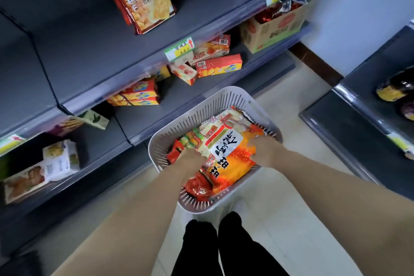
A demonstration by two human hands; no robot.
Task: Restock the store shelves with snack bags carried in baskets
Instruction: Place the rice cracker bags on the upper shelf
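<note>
White slatted basket (202, 105) sat low in the aisle in front of the person's black trouser legs (226, 244), over the pale tiled floor (298, 219). Couldn't tell whether it rested on the floor. It was full of snack bags. A large orange bag (228, 161) with a white label lay on top, with small red packets (175, 152) to its left and a red bag (198, 189) by the near rim.

Both arms reached down into the basket. Left hand (190, 160) gripped the large orange bag at its left edge with fingers curled under, and right hand (265, 148) gripped its right edge the same way. Fingertips were hidden by the bag.

The dark grey shelves (107, 51) stood to the left. The upper shelf held an upright cracker bag (146, 2). Orange boxes (218, 66) lay jumbled on the shelf below, behind a green price tag (179, 48), with an open cardboard carton (274, 29) further along. A second shelf unit (358, 123) stood at right.
</note>
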